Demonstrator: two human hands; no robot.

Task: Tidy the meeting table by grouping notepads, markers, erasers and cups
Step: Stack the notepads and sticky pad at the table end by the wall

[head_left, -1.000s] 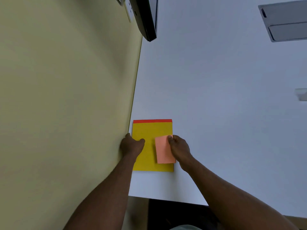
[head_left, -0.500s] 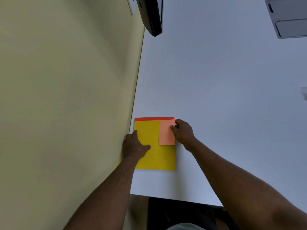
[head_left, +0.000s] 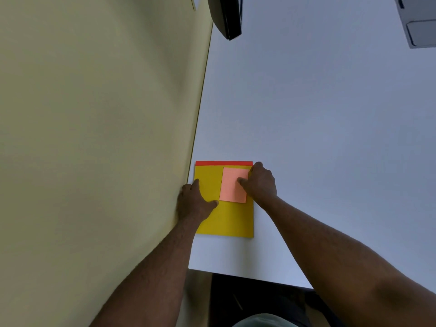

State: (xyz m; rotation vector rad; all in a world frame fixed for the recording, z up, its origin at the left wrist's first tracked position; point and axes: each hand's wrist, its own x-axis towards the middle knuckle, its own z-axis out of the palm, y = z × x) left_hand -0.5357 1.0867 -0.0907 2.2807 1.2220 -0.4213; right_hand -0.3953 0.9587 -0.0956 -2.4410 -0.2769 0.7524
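Right hand (head_left: 260,184) pressing pink pad (head_left: 232,185) onto yellow notepad (head_left: 226,218), left hand (head_left: 194,202) flat, seemingly steadying it, no legible writing

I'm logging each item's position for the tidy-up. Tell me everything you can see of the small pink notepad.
The small pink notepad is a plain salmon-pink rectangle, papery and matte, with no visible writing. It lies flat on the upper right part of the yellow notepad, just below that pad's red top strip, tilted slightly off square. The right hand presses a fingertip on its face and touches its right edge. The left hand rests on the yellow pad beside it, not clearly touching it.
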